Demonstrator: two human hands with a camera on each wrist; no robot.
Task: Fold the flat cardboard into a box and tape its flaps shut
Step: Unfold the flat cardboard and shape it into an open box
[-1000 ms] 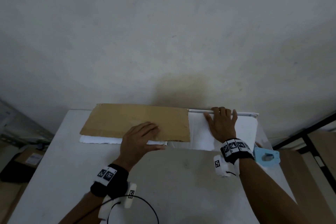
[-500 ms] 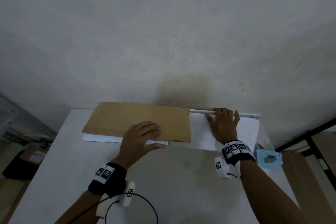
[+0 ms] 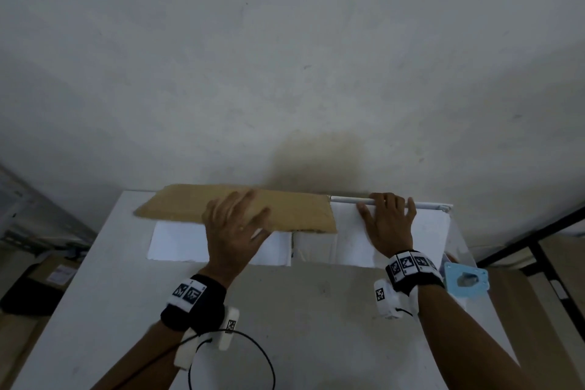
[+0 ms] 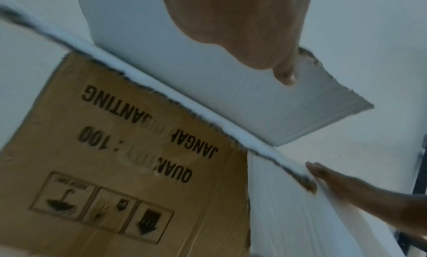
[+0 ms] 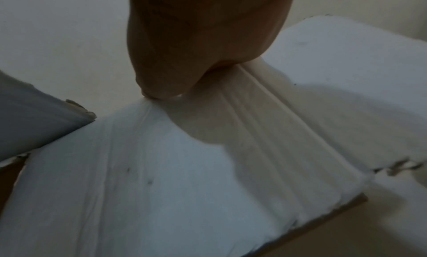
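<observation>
The flat cardboard lies along the far edge of the white table (image 3: pixel 300 310), against the wall. Its brown flap (image 3: pixel 300 212) is raised off the white panel (image 3: pixel 177 241) beneath. My left hand (image 3: pixel 234 231) holds that flap, fingers spread on the brown side and thumb (image 4: pixel 285 76) on its white underside. A brown panel printed with black text (image 4: pixel 115 169) shows below in the left wrist view. My right hand (image 3: pixel 389 225) presses flat on the right white panel (image 5: pixel 161 188), straight fingers (image 4: pixel 342 184) reaching its far edge.
A light blue tape dispenser (image 3: pixel 467 279) sits at the table's right edge, just behind my right wrist. Brown boxes (image 3: pixel 53 275) stand on the floor to the left. A black frame (image 3: pixel 544 263) stands to the right. The wall rises directly behind the cardboard.
My left hand has lifted the brown flap up and away, uncovering more of the white panel under it. My right hand has stayed on the right panel.
</observation>
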